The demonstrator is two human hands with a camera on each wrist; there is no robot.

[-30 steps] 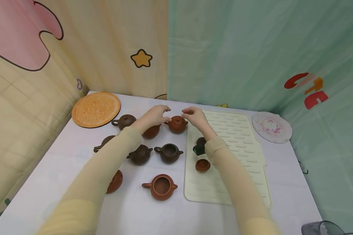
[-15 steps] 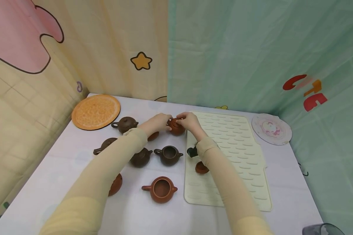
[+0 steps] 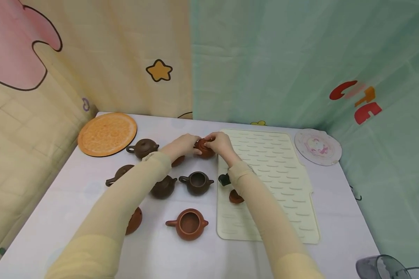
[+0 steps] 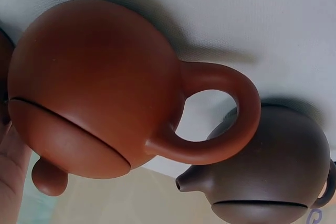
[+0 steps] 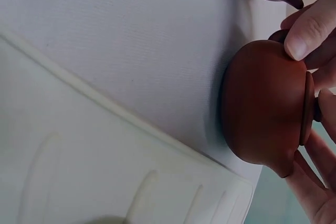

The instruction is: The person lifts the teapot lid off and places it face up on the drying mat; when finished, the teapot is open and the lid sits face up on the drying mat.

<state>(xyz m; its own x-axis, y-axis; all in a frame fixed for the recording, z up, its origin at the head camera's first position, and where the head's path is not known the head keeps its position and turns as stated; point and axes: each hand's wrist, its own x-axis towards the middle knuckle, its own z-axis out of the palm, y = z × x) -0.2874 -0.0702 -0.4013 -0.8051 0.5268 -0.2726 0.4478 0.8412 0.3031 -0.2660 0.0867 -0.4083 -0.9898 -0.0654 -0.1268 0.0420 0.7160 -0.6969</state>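
Observation:
A reddish-brown clay teapot (image 3: 206, 152) stands just left of the cream mat, its lid seated on top. My left hand (image 3: 182, 148) holds it at the handle side, and in the right wrist view the left thumb (image 5: 307, 35) presses by the rim. The right hand (image 3: 220, 145) comes over from the other side and pinches the lid's knob (image 5: 317, 109). Its other fingers reach behind the spout. Under my left hand sits a second reddish teapot (image 4: 94, 77), lidded and mostly hidden in the head view. Beside that one is a dark brown teapot (image 4: 270, 161).
Nearer me are a lidless dark teapot (image 3: 198, 183), a lidless reddish teapot (image 3: 190, 224) and several lidded pots. On the mat (image 3: 265, 166) lies a reddish lid (image 3: 235, 197), partly behind my right sleeve. An orange round board (image 3: 107, 135) and a pink-printed disc (image 3: 317, 147) lie at the back.
Both hands have come down and closed in on the reddish teapot; the left now holds its handle side and the right its lid knob. The head view has shifted slightly to the right.

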